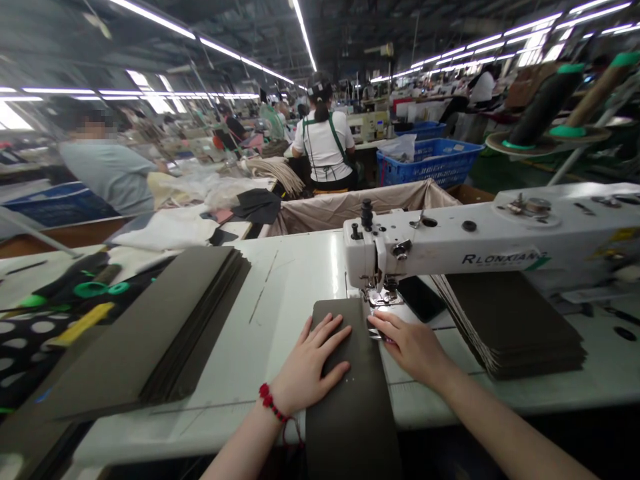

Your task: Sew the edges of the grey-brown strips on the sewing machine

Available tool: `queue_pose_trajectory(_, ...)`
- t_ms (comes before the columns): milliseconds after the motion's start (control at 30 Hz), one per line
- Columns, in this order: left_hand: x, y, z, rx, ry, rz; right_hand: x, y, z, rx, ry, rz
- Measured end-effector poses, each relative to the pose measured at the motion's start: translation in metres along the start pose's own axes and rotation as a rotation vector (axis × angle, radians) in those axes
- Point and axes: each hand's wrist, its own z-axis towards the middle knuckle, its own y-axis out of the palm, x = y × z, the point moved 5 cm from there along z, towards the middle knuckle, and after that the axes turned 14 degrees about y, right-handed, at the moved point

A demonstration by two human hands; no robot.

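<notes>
A long factory hall runs off under strip lights, rows of workstations filling it. Farther down, a co-worker [323, 140] in a white shirt with green apron straps sits with their back to us, beside a blue plastic crate [430, 163]. Another worker [107, 177] in a grey-blue shirt stands off to the left.

Up close, a white counter [280, 320] carries a white industrial sewing machine [450, 247] marked "RLONXIANG", with thread cones [545, 100] on a stand behind it. A fanned stack of dark olive panels [150, 333] lies left of the work area, and a second stack [510, 327] sits under the machine's arm. A black phone [420, 298] lies face up between that stack and the presser foot [383, 297].

A single dark olive strip [350, 413] runs lengthwise across the counter's edge, its far end just at the presser foot. The left hand [310, 353] lies flat on it, its grip open and fingers spread. The right hand [410, 347] sits at the strip's edge beside the needle area, fingers close together; I can't tell whether they are pinching anything. A red beaded bracelet [273, 402] circles the left wrist.
</notes>
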Motion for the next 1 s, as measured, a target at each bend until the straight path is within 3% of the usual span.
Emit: queue_pose_trajectory(1000, -0.0035, -0.0037, -0.0008, 0.029, -0.024, -0.082, 0.0023, 0.0013, 0.0015, -0.015, 0.008, -0.017)
